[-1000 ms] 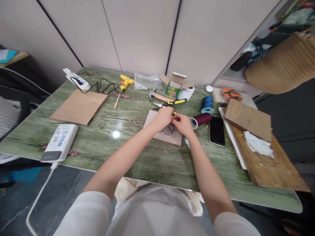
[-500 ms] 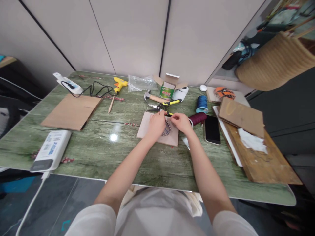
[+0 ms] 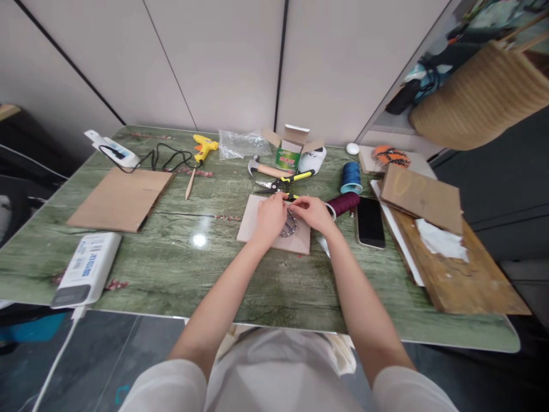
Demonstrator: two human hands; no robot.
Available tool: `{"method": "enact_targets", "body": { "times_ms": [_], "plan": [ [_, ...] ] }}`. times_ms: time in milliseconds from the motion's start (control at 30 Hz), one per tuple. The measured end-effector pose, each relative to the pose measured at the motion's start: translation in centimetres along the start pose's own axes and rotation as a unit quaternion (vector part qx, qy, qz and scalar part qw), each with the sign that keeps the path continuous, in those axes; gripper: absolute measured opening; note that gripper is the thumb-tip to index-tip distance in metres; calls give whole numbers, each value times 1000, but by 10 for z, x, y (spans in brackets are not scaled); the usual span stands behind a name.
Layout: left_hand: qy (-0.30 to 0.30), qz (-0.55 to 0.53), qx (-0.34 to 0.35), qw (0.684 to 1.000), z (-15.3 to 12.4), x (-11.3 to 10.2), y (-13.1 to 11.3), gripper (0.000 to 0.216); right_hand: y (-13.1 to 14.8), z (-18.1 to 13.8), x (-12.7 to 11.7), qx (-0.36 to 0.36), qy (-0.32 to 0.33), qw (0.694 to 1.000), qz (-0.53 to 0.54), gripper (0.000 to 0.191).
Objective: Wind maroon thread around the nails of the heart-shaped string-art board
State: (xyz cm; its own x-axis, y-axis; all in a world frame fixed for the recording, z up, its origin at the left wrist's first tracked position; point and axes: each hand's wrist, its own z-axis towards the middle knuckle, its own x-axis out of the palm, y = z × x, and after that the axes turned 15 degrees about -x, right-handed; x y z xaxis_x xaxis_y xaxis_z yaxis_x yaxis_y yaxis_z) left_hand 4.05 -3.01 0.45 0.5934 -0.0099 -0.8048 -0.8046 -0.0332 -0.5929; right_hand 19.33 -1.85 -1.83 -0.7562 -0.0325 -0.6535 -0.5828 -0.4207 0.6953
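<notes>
A pale square board (image 3: 247, 225) lies on the table in front of me. On it is a small dark ring with lines crossing inside (image 3: 289, 228), partly covered by my fingers. My left hand (image 3: 271, 216) rests over the board with its fingers curled at the ring's upper left edge; what they hold is hidden. My right hand (image 3: 316, 214) is pinched at the ring's upper right, close to the left fingertips, and anything in the pinch is too fine to name. Just beyond the hands lie yellow-and-black pliers (image 3: 281, 184). A maroon thread spool (image 3: 345, 204) lies beside my right hand.
Behind the pliers are a hammer (image 3: 270, 170) and an open green box (image 3: 288, 158). To the right stand a blue thread spool (image 3: 351, 177), a phone (image 3: 370, 223) and stacked boards (image 3: 476, 280). Leftward lie a yellow glue gun (image 3: 205, 147), brown cardboard (image 3: 122, 197) and a white power unit (image 3: 88, 269).
My right hand has shifted slightly left, bringing its fingertips nearer to the left hand over the ring. My left hand stays almost in place. The camera view has shifted a little.
</notes>
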Motion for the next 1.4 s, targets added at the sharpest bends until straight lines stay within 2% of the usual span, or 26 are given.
{"method": "enact_targets", "body": {
  "times_ms": [367,533,667,967,1400],
  "plan": [
    [-2,17,-39,999,4,0,-4,29,3,0,0,20,29,998,-47,19],
    [1,7,-27,1000,3,-1,-4,28,7,6,-3,4,40,998,-50,18],
    [0,-6,-7,1000,2,1,-2,28,8,13,-5,-6,68,996,-57,20],
    [3,-8,-2,1000,3,5,1,31,12,25,-6,33,149,987,-50,26],
    [-20,-12,12,1000,3,7,3,30,7,27,-4,40,145,989,4,27]
  ]
}}
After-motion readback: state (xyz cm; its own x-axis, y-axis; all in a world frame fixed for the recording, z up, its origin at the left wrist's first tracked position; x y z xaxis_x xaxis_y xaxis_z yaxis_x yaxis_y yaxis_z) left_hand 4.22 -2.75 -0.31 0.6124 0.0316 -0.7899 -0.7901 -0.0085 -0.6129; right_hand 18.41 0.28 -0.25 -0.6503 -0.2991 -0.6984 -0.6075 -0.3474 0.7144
